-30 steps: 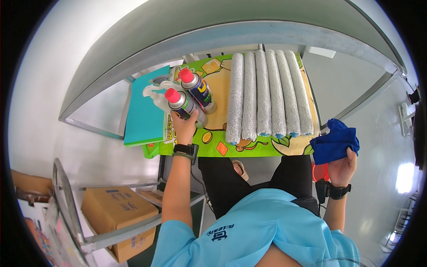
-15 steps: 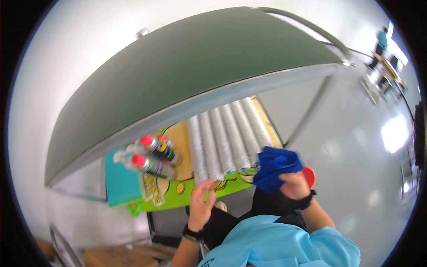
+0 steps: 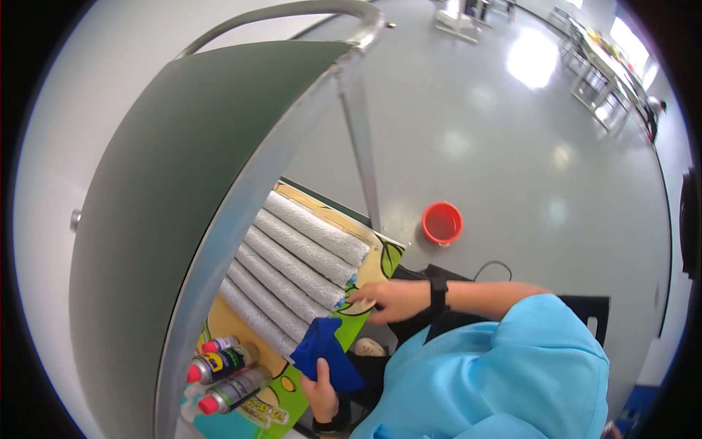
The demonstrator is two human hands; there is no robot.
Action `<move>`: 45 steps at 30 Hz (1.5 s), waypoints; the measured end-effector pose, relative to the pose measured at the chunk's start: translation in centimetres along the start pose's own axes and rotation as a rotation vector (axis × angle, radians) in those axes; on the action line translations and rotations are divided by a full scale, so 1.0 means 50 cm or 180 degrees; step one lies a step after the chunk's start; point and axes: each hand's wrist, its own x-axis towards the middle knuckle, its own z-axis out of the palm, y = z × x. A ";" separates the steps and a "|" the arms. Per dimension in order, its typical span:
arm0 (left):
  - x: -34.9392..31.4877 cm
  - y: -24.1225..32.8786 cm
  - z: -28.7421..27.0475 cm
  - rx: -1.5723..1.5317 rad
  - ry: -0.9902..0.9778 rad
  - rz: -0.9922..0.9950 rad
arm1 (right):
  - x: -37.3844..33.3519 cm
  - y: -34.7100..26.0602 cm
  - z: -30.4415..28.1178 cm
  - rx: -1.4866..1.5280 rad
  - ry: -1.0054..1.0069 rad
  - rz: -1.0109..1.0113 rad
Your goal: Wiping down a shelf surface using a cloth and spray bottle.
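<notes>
My left hand (image 3: 322, 395) grips a blue cloth (image 3: 322, 355), which hangs over the near ends of the lower-left rolls. Several long silver-grey rolls (image 3: 278, 271) with a textured surface lie side by side on a patterned tabletop (image 3: 292, 402). Blue bits show at some near ends. Beside those ends, my right hand (image 3: 398, 298) reaches in from the right, index finger stretched toward one roll and the other fingers loosely bent. Nothing shows in it; whether it touches the roll is unclear.
Spray cans with red caps (image 3: 234, 388) stand at the table's lower left. A large dark green board (image 3: 168, 183) with a metal frame rises over the left side. A red bucket (image 3: 442, 223) sits on the floor. White tables (image 3: 603, 66) stand far right.
The view has turned to the right. The blue cloth has passed from my right hand to my left. My right hand is now at the roll ends.
</notes>
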 end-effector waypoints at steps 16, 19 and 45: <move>-0.093 0.150 -0.005 0.2134 -0.0085 0.0000 | -0.521 0.218 -0.119 -0.0022 0.2711 0.3654; -0.104 0.187 0.018 0.2112 -0.0256 -0.0115 | -0.612 0.237 -0.077 0.1693 0.3011 0.3802; -0.069 0.290 0.334 0.2277 0.0362 -0.0957 | -0.749 0.310 -0.203 0.1552 0.3334 0.3897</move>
